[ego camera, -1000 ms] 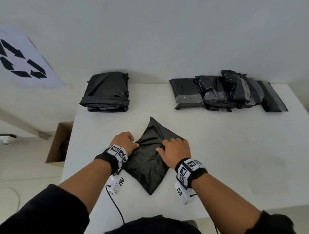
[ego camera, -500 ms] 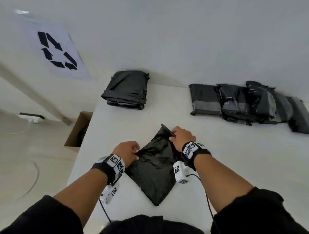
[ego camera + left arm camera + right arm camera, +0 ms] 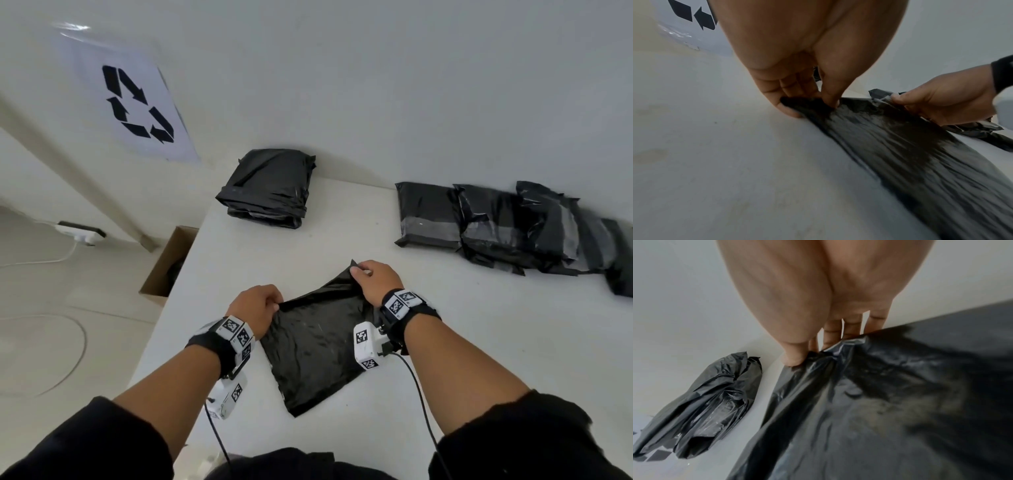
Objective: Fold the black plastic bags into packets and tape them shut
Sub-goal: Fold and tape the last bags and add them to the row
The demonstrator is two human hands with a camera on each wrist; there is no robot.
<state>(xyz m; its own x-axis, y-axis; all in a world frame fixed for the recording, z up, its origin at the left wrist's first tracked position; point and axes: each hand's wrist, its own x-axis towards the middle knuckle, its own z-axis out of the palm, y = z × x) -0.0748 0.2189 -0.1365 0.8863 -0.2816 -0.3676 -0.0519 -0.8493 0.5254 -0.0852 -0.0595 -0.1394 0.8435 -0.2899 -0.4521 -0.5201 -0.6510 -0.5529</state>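
Black bag [image 3: 318, 346] lies flat on the white tabletop [image 3: 479, 342], turned cornerwise, near the front edge. Left hand [image 3: 255, 306] pinches its left corner, thumb over curled fingers. Right hand [image 3: 378, 279] pinches the far corner, lifted slightly; its grip looks like thumb against fingertips, though blurred in the wrist view. Stack of bags [image 3: 269, 188] at the far left. Row of taped packets [image 3: 496, 226] at the far right.
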